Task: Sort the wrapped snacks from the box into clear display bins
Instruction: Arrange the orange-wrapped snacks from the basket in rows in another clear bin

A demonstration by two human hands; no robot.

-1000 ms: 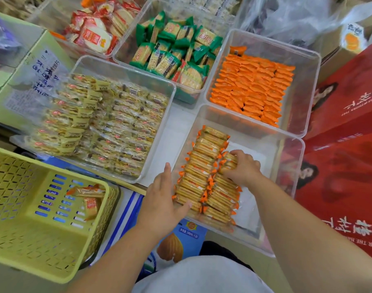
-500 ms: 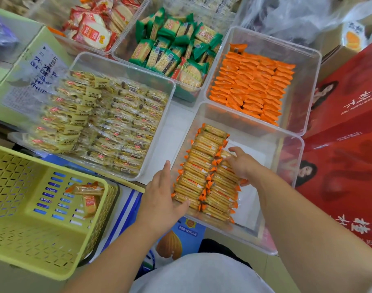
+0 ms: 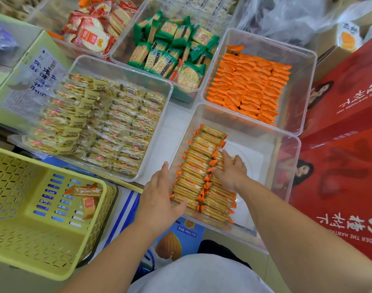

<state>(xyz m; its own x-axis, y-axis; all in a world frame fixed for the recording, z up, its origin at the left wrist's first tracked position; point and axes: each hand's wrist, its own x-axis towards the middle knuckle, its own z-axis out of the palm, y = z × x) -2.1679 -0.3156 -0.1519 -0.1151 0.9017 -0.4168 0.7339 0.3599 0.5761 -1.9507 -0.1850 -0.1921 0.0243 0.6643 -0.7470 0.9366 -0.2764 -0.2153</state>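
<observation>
The left hand [image 3: 159, 197], released, rests flat on the clear bin's [image 3: 255, 161] near-left wall; the right hand [image 3: 230, 172], fingers straight, presses the cracker packs [image 3: 193, 176].

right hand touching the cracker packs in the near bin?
Touching. The head view shows the right hand lying flat, fingers spread, on the right row of cracker packs inside the near bin.

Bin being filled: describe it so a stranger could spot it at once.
Find the red boxes at right. The clear bin beside them, nearest the person, is it. Alone among neighbours, it is half bare, holding two rows of orange-ended cracker packs.
</observation>
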